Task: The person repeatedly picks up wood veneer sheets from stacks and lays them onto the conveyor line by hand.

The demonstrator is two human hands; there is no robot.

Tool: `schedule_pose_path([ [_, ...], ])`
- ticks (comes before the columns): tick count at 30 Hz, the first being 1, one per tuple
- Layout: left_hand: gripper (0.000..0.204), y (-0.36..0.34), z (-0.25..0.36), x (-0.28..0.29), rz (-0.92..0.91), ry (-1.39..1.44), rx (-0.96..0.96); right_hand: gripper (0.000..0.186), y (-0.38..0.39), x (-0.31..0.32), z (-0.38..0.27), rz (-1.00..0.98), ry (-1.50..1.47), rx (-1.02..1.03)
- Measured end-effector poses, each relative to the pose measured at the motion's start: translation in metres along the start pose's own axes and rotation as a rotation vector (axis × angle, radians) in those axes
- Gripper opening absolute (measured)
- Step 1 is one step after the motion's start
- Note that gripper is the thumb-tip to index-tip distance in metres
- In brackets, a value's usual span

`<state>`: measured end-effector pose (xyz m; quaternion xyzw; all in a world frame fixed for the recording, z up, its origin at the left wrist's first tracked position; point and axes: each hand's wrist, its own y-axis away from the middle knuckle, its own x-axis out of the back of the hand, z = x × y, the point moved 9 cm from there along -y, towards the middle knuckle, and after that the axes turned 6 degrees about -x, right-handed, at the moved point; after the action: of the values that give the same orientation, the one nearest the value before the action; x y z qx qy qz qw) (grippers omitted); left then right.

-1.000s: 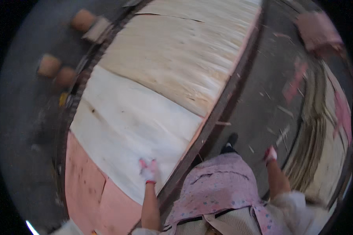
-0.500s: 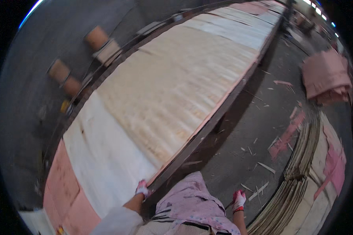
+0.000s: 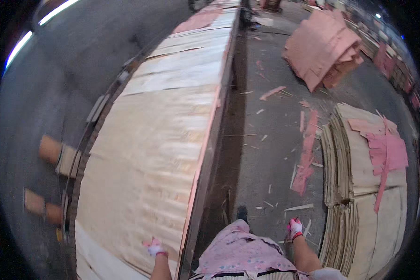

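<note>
Left hand (image 3: 154,247) flat on veneer sheet (image 3: 149,163); right hand (image 3: 295,228) empty

We see pale tan veneer sheets (image 3: 158,154) w/ fine wavy grain on the long table, edge glowing pinkish-orange. Our left hand (image 3: 153,247) & right hand (image 3: 295,228) wear white gloves w/ pink-red palms. Right of the table: dark grey floor (image 3: 270,140), pink-red scraps (image 3: 308,154), a beige stack (image 3: 364,186) topped w/ pink strips. Apron (image 3: 242,254): pink, small floral print.
</note>
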<state>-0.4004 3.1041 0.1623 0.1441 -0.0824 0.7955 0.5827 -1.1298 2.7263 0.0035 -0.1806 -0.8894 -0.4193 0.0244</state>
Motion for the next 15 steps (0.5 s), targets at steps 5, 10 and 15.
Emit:
schedule_pose_path([
  [5, 0.019, 0.073, 0.126, -0.363, -0.880, 0.321, 0.127, 0.015, -0.014, -0.003, -0.027, 0.153, -0.303, -0.273],
  [10, 0.034, 0.404, 0.287, -0.613, -1.715, 0.038, -0.308, 0.015, -0.067, -0.016, -0.041, 0.029, -0.505, -0.434],
  [15, 0.055, 0.530, 0.273, -0.743, -2.106, -0.280, -0.568, 0.022, -0.184, -0.026, -0.069, 0.203, 0.090, -0.341],
])
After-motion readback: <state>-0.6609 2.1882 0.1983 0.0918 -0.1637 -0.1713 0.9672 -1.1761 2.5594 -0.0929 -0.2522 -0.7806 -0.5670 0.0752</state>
